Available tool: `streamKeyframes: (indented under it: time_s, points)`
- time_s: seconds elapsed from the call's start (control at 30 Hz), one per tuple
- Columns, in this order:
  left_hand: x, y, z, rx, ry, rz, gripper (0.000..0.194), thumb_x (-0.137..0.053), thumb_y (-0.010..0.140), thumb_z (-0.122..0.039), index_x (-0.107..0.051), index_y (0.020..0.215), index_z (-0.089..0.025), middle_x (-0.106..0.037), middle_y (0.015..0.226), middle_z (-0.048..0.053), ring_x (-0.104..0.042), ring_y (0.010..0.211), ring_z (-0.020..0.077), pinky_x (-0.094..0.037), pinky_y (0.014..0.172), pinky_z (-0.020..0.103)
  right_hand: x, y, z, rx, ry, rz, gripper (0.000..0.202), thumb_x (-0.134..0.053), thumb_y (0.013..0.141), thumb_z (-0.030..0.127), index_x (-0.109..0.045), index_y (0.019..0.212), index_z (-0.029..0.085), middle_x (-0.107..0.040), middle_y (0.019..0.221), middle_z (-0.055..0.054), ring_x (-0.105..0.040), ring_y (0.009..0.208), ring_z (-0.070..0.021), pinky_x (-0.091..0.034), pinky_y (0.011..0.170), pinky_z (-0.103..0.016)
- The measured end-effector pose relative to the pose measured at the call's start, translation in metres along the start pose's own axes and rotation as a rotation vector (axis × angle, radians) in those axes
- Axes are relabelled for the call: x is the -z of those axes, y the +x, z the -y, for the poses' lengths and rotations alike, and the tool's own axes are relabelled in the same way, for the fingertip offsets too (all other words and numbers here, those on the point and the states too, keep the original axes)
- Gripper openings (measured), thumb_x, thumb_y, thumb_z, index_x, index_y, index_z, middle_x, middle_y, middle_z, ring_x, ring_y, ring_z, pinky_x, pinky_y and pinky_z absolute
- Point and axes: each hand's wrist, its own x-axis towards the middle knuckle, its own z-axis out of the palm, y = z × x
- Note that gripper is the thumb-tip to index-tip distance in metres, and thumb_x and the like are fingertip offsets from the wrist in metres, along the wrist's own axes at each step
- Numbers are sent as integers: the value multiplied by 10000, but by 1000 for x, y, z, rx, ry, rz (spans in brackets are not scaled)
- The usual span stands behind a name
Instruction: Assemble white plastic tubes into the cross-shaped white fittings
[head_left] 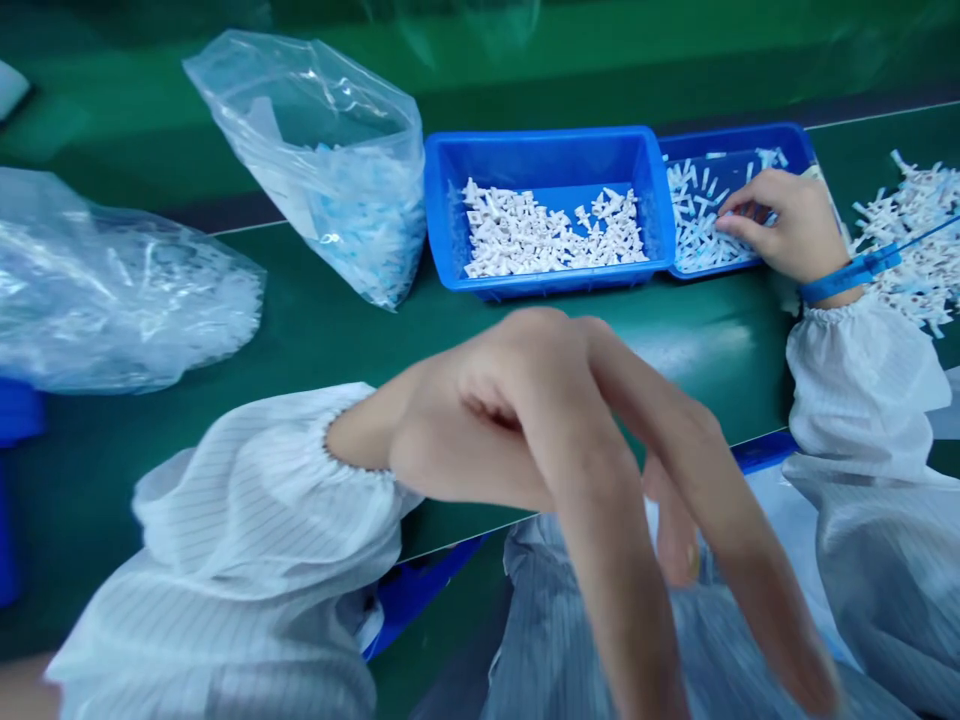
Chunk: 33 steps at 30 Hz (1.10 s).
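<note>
My left hand is close to the camera, above the front edge of the green work surface. Its fingers hang down apart, and I see nothing held in them. My right hand, with a blue wrist strap, reaches into the right-hand blue tray. Thumb and index finger are pinched together over small blue-and-white plastic pieces; whether one is between the fingertips I cannot make out. Beside that tray stands a deeper blue bin with small white plastic parts across its floor.
An open clear bag of pale blue pieces leans left of the bin. Another clear bag lies farther left, near a blue object. A loose pile of white pieces lies at the right on the green surface.
</note>
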Motion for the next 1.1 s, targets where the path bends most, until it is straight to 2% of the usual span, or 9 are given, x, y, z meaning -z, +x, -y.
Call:
streamKeyframes:
  time_s: [0.1,0.23,0.37,0.47,0.67,0.77,0.87,1.0,1.1]
  points:
    - [15,8,6,-75,55,-15,584,-199,891,-408,-765,1024,-360,-724,1118,20,-672,1055,257,-512,877,433,1,-1,4,-56,44,-42,232,-574,902,450,-655,901,232,-721,986,-92,-646,872,-216,-493,842,-362]
    - [25,23,57,276,468,-377,530,-264,892,-283,-696,1195,-240,-640,1303,60,-542,1253,343,-421,1007,537,-1,-4,11,-113,180,-124,205,-591,897,443,-597,908,239,-731,968,-83,-679,869,-200,-519,828,-354]
    - [15,36,122,348,456,-365,426,-396,895,-349,-689,1181,-231,-664,1221,79,-606,1108,288,-485,905,408,-5,-6,19,-59,338,-143,215,-601,890,451,-562,899,240,-726,901,-74,-699,794,-192,-554,736,-340]
    - [6,41,143,336,473,-345,386,-407,902,-366,-704,1109,-234,-679,1124,79,-616,1043,268,-480,872,387,-6,-7,24,-38,314,-86,249,-602,880,509,-578,885,261,-722,907,-54,-689,767,-193,-563,736,-355]
    - [6,41,131,326,485,-387,339,-403,933,-356,-693,1025,-208,-682,1060,91,-582,992,268,-444,871,425,-6,-10,30,-9,205,-60,266,-573,892,550,-607,887,286,-719,933,-16,-686,824,-200,-566,804,-378]
    - [9,40,122,347,482,-529,318,-398,975,-366,-649,1042,-183,-659,1146,89,-536,1019,246,-412,902,438,-9,-10,28,75,305,-130,234,-587,912,488,-583,881,256,-727,881,-21,-685,731,-156,-570,707,-317]
    - [5,41,108,257,495,-713,310,-413,993,-418,-626,1021,-195,-665,1086,87,-560,954,233,-411,829,408,-11,-10,28,146,473,-210,213,-570,942,440,-552,889,234,-727,775,-16,-650,584,-103,-515,535,-235]
    - [-19,46,79,5,374,-859,316,-415,1004,-442,-622,990,-203,-650,893,56,-617,834,191,-427,719,332,-9,-16,42,230,555,-192,182,-584,947,385,-581,868,221,-685,666,13,-564,475,-62,-440,452,-190]
    - [-51,48,65,-129,242,-842,281,-417,1013,-400,-603,1002,-190,-642,845,30,-616,744,139,-443,646,262,-9,-23,61,394,533,-119,172,-611,930,341,-649,834,203,-691,683,14,-602,533,-73,-466,523,-197]
